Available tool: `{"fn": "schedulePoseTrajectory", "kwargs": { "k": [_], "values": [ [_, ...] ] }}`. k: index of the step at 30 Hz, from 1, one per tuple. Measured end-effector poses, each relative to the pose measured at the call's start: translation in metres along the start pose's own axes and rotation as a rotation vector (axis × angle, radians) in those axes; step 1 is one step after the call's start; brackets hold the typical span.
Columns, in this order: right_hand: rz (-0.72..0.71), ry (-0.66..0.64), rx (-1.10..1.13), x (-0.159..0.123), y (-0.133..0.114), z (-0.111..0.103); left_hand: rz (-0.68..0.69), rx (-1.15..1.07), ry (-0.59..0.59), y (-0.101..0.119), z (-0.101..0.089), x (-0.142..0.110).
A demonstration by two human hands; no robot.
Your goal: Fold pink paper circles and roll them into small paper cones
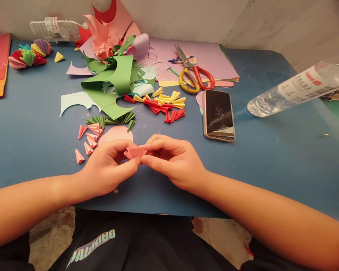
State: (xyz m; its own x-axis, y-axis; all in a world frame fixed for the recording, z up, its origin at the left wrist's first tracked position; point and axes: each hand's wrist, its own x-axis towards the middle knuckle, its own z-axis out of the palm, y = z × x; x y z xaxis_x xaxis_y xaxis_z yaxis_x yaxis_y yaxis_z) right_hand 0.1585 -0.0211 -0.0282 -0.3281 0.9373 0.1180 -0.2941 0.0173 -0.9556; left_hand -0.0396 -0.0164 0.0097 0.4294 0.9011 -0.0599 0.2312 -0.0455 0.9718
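My left hand (109, 167) and my right hand (172, 160) meet over the near edge of the blue table (271, 162). Both pinch a small folded pink paper piece (135, 152) between thumbs and fingertips. A thin needle or thread (154, 140) sticks up from my right hand's fingers. Just behind my hands lies a pink paper circle (115, 134), with several small pink paper cones (87, 141) to its left.
Green cones (113, 119), red cones (169, 113) and yellow cones (171, 98) lie mid-table beside green paper scraps (113, 81). A phone (218, 114), scissors (192, 73), purple paper sheets (209, 56) and a lying plastic bottle (299, 88) are at the right. Another bottle (55, 28) lies far left.
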Motion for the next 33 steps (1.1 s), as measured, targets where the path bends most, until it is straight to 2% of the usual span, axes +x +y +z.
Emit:
{"fn": "schedulePoseTrajectory", "kwargs": {
  "k": [4,9,19,33],
  "values": [
    [-0.038,0.018,-0.104,-0.0016,-0.0009,-0.0006,-0.031,-0.021,-0.023,-0.0025,-0.0005,0.0],
    [0.0,0.024,-0.163,-0.0024,-0.0037,0.0008,-0.031,0.004,-0.027,-0.0032,0.0004,0.0003],
    [0.085,0.042,-0.096,-0.0021,-0.0058,0.0018,0.011,0.017,-0.009,-0.0039,0.0013,-0.0021],
    [0.084,0.04,-0.06,-0.0032,-0.0036,0.0038,0.045,0.054,-0.025,-0.0037,0.001,-0.0007]
  ]
}}
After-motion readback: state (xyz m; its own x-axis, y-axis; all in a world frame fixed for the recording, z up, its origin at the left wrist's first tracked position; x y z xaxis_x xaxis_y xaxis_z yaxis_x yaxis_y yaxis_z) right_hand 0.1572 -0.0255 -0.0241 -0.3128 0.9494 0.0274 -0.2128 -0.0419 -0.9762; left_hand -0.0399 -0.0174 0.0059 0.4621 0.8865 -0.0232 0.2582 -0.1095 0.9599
